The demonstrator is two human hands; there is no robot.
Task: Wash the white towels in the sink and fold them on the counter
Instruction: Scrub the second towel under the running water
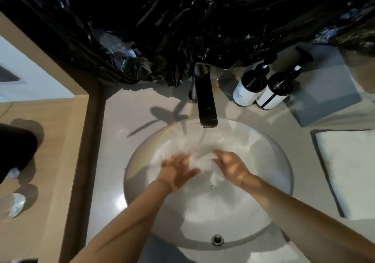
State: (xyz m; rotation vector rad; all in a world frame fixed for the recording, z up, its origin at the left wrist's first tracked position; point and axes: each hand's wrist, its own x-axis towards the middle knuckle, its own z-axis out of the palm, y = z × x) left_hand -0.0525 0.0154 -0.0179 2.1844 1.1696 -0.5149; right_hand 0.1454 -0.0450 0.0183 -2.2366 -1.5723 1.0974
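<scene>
Dim, fisheye edges, motion blur.

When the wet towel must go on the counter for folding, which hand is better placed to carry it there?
Probably the right hand. It grips the wet towel on the side nearer the folded towel lying on the counter. The left hand would have to cross the sink.

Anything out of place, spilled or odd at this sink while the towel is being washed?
One oddity: crumpled black plastic sheeting hangs over the wall behind the faucet. Otherwise normal: both hands work a wet white towel under running water, and a folded towel lies flat on the counter.
</scene>
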